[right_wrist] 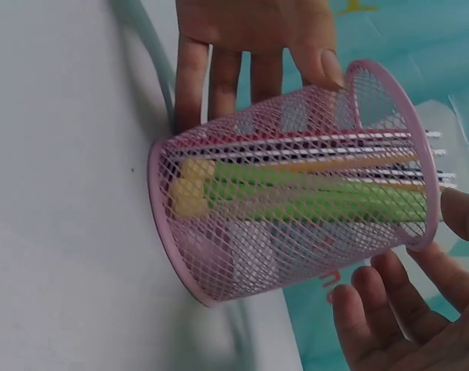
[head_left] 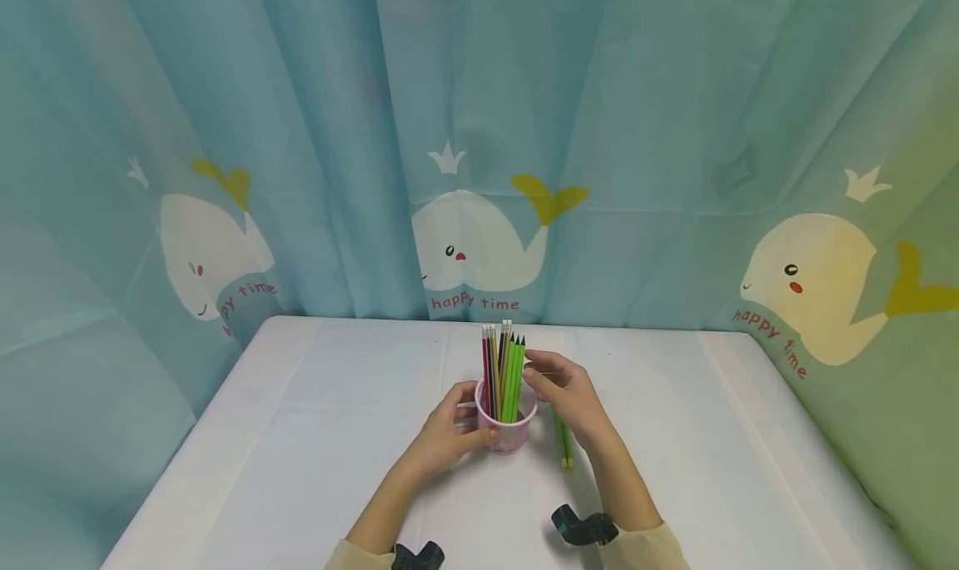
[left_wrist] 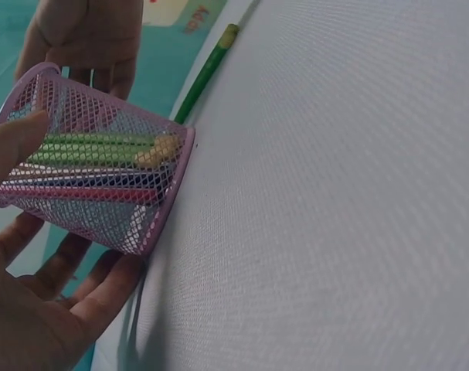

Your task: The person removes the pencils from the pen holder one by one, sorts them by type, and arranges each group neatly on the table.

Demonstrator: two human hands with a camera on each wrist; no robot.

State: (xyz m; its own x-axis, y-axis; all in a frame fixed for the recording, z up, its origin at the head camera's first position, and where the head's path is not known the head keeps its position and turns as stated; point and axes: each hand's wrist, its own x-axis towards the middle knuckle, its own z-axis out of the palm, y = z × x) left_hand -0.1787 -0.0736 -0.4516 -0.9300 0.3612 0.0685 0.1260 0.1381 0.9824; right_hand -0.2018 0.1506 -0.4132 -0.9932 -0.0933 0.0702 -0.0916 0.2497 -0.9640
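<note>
A pink mesh pencil cup [head_left: 509, 440] stands upright on the table. My left hand [head_left: 442, 435] grips its left side, thumb across the front and fingers round the back. Several green pencils [head_left: 515, 383] with dark points upward stand in the cup, beside a red pencil [head_left: 486, 379] and other dark and yellow ones with white upper ends. At the cup's right rim is my right hand [head_left: 575, 397], thumb and fingers apart near the green pencils [right_wrist: 319, 202]; whether it touches the rim is unclear. Green pencils [head_left: 564, 443] with yellowish ends lie on the table, partly behind the right hand.
A white cloth covers the table [head_left: 315, 437]. Behind it hangs a blue-green curtain [head_left: 479, 79] with whale prints, close to the table's back edge. Dark wrist mounts [head_left: 584, 527] sit at both sleeves.
</note>
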